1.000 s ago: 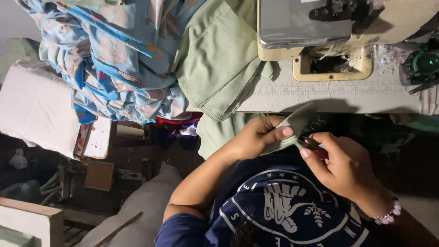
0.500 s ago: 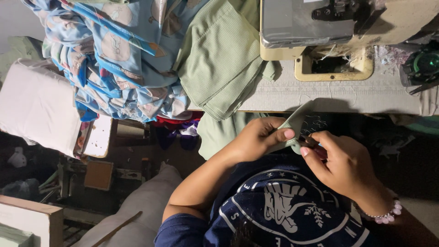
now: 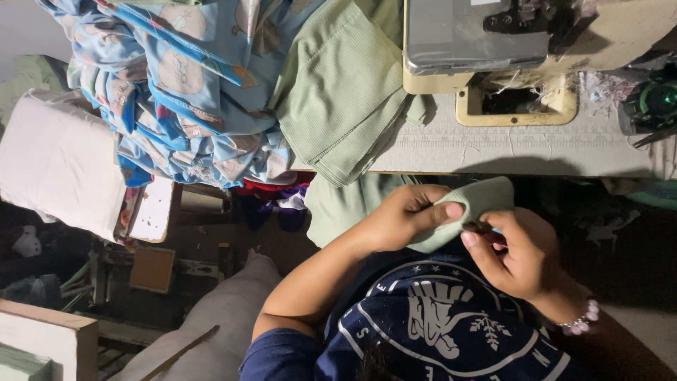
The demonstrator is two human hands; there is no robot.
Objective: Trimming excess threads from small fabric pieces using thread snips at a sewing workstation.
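A small green cloth [image 3: 471, 212] is held in front of the chest, just below the table [image 3: 536, 152] edge. It is pinched by the left hand [image 3: 407, 215], thumb on top, fingers curled. The right hand [image 3: 518, 250] is closed on its lower edge, perhaps around a small dark tool. A sewing machine [image 3: 493, 35] and stacked fabrics [image 3: 233, 92] are seen above.

sewing workshop: sewing machine [image 3: 493, 42], fabric piles [image 3: 211, 92]

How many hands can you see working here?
2: the left hand pinches the small pale green fabric piece from the left; the right hand grips its right edge.
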